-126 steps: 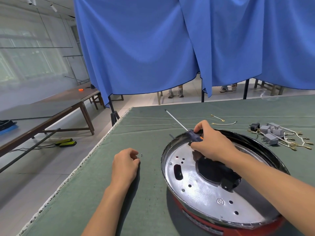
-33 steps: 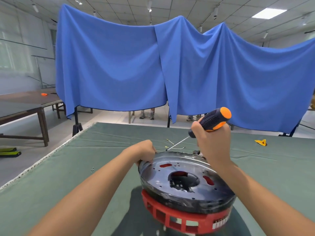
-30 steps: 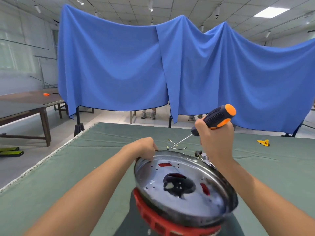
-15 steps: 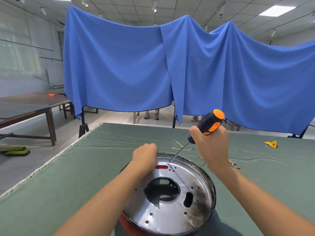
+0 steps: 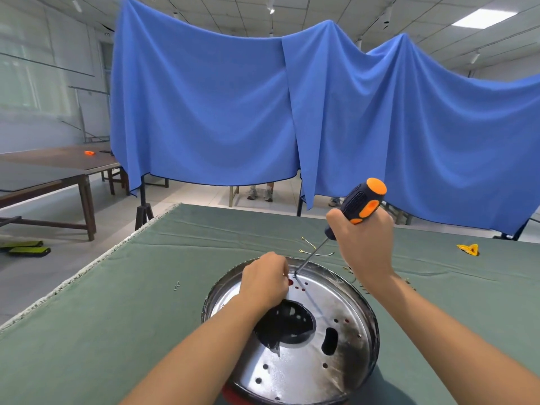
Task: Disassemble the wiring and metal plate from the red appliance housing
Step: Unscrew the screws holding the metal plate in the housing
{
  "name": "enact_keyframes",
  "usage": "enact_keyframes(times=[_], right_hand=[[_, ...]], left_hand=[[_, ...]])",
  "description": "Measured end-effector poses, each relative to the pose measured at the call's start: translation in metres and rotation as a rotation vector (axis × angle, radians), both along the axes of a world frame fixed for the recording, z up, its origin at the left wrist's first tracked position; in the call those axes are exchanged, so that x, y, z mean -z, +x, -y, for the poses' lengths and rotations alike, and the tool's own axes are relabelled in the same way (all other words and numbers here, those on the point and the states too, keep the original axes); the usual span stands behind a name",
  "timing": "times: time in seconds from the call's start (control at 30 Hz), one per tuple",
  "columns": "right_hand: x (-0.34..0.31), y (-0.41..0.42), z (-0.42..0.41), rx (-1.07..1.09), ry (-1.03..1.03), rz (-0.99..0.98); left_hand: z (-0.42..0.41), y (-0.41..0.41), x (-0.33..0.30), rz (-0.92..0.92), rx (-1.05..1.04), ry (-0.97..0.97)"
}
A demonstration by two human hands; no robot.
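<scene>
Metal plate [image 5: 306,361] sits shiny side up in the round appliance, low and centre on the green table cloth [image 5: 117,317], with just a sliver of the red housing [image 5: 233,396] peeking out beneath its near rim. Right hand [image 5: 363,244] has its fingers wrapped tight round the black-and-orange screwdriver [image 5: 361,206], handle tilted up and away, and the thin shaft slants down so the tip meets the plate near its far edge, right by a cluster of small holes. Left hand [image 5: 266,280] is curled on the plate's far-left side, knuckles up, fingertips tucked close to the screwdriver tip; whether they pinch anything I can't tell from here. A big dark opening [image 5: 285,324] gapes in the middle of the plate. Out on the cloth, loose wires [image 5: 314,248] lie beyond the rim, tiny screws [image 5: 176,285] to the left, a yellow piece [image 5: 468,248] far right. Blue curtain [image 5: 292,112] hangs behind.
</scene>
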State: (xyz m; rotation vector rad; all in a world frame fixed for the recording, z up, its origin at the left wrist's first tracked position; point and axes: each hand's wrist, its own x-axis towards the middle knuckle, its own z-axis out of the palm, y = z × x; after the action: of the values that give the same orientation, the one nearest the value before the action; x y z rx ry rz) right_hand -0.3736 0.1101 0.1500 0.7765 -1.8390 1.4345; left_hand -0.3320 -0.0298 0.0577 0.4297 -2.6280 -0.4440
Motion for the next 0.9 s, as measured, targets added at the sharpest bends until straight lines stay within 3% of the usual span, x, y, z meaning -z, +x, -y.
enact_keyframes(times=[0.17,0.9], right_hand=[[-0.0031,0.0023,0.0017,-0.028,-0.018,-0.002],[0.0008,-0.0052,0.0045,-0.06,0.047,0.0]], left_hand=[[0.0017,0.0005,-0.0014,0.005,-0.014,0.082],[-0.0007,-0.0014,-0.0011,0.031,-0.018,0.078]])
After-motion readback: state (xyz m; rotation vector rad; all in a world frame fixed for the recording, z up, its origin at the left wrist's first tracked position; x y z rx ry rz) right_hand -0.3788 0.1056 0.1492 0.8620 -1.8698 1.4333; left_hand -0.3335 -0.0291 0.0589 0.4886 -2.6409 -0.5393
